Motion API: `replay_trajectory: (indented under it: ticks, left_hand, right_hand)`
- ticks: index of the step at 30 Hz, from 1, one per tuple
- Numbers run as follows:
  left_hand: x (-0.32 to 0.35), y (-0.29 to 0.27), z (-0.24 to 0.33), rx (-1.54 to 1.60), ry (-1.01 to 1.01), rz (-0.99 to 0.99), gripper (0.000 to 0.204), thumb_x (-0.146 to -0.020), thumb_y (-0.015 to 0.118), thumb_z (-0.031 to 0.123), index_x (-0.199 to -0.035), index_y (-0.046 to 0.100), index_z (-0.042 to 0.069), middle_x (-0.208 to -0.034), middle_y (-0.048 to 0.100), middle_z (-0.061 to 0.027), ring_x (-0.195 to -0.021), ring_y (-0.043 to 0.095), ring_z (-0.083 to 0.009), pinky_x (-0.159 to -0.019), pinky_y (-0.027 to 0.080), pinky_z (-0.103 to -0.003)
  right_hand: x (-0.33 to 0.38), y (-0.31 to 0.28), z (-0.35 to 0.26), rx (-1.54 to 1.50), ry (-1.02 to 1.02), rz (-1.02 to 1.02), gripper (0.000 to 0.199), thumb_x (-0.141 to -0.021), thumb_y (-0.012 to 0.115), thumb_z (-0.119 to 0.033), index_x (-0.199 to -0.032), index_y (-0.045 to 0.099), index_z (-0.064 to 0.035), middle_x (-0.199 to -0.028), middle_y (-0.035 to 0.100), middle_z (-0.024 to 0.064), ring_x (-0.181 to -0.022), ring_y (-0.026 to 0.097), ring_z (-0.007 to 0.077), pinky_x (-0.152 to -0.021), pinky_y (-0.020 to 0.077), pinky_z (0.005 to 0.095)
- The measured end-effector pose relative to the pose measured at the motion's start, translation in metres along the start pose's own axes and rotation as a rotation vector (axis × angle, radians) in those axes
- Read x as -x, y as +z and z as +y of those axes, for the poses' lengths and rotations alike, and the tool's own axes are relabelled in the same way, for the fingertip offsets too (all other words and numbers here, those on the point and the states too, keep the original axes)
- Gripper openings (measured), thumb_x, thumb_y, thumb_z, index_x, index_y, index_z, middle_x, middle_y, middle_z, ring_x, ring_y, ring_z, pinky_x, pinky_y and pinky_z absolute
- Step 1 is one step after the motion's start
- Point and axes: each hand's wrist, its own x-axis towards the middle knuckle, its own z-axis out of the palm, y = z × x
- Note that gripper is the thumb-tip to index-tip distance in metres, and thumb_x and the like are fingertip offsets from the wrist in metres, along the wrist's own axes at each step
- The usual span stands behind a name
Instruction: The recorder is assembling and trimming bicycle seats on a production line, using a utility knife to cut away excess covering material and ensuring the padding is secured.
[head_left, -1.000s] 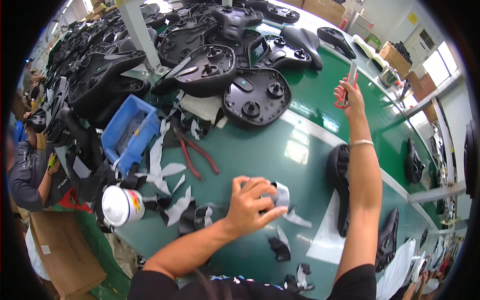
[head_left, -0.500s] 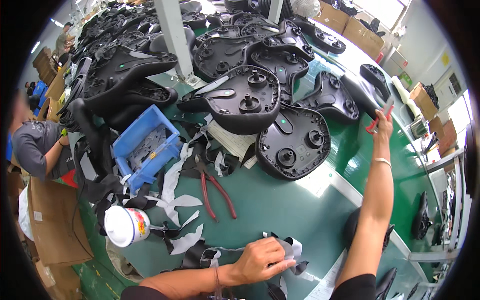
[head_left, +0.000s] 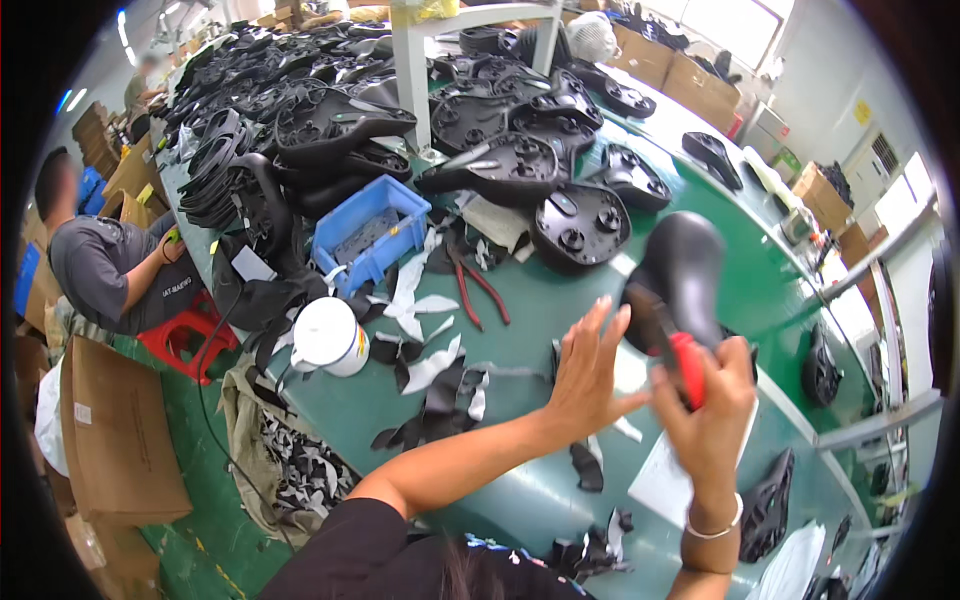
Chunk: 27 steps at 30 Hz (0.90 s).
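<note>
My right hand (head_left: 705, 415) is closed round a pair of red-handled scissors (head_left: 687, 370), blurred by motion; their dark front end points up and left. Just beyond stands a glossy black bicycle saddle (head_left: 690, 265), partly behind the scissors and the right hand. My left hand (head_left: 588, 375) is raised to the left of the saddle, fingers stretched, with nothing in it. Black and white fabric scraps (head_left: 440, 395) lie on the green table left of that hand. Red-handled pliers (head_left: 478, 290) rest farther back.
Upturned black saddles (head_left: 580, 228) crowd the table's far side around a white post (head_left: 412, 80). A blue bin (head_left: 370, 232) and a lidded white mug (head_left: 330, 337) stand left. Below the table edge is a sack of scraps (head_left: 300, 465). A co-worker (head_left: 110, 265) sits at far left.
My right hand has come back from the far right with the scissors. My left hand has lifted off the scraps and opened. A black saddle now stands before my hands. The view has shifted.
</note>
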Motion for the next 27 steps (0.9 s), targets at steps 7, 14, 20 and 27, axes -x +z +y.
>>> replay_trajectory:
  ticks: [7, 14, 20, 27]
  left_hand:
    - [0.004, -0.076, 0.004, 0.91, -0.689, 0.173, 0.05, -0.083, 0.069, 0.028, -0.118, 0.047, 0.001, -0.1, 0.059, -0.0062, -0.086, 0.059, -0.0155, -0.077, 0.049, -0.029]
    - [0.057, -0.139, -0.03, 0.781, -1.118, -0.41, 0.055, -0.079, 0.069, 0.041, -0.113, 0.054, 0.0, -0.095, 0.06, -0.0061, -0.08, 0.06, -0.013, -0.072, 0.049, -0.025]
    - [0.019, -0.132, -0.007, 0.705, -1.023, -0.699, 0.044, -0.082, 0.066, 0.033, -0.106, 0.058, -0.002, -0.091, 0.063, -0.0079, -0.074, 0.062, -0.0129, -0.067, 0.052, -0.026]
    - [0.036, -0.129, -0.015, 0.65, -0.989, -0.522, 0.036, -0.079, 0.064, 0.027, -0.099, 0.059, -0.002, -0.086, 0.061, -0.0058, -0.07, 0.058, -0.0123, -0.065, 0.048, -0.026]
  right_hand:
    - [0.078, -0.003, -0.017, -0.645, 0.408, -0.219, 0.031, -0.08, 0.073, -0.013, -0.105, 0.062, 0.0, -0.069, 0.058, 0.0054, -0.057, 0.051, 0.0102, -0.056, 0.0435, 0.0242]
    - [0.185, 0.025, 0.039, -0.422, 0.363, -0.143, 0.042, -0.082, 0.065, -0.006, -0.123, 0.055, -0.0045, -0.08, 0.062, 0.0085, -0.064, 0.059, 0.0179, -0.058, 0.047, 0.0277]
    - [0.158, 0.016, 0.041, -0.014, -0.257, -0.354, 0.053, -0.075, 0.065, -0.005, -0.126, 0.057, -0.0197, -0.072, 0.051, 0.0056, -0.058, 0.052, 0.0215, -0.051, 0.0436, 0.0356]
    - [0.23, 0.026, 0.015, 0.078, 0.115, -0.481, 0.064, -0.083, 0.057, -0.008, -0.142, 0.036, -0.0201, -0.07, 0.05, 0.0137, -0.053, 0.054, 0.0315, -0.045, 0.0432, 0.043]
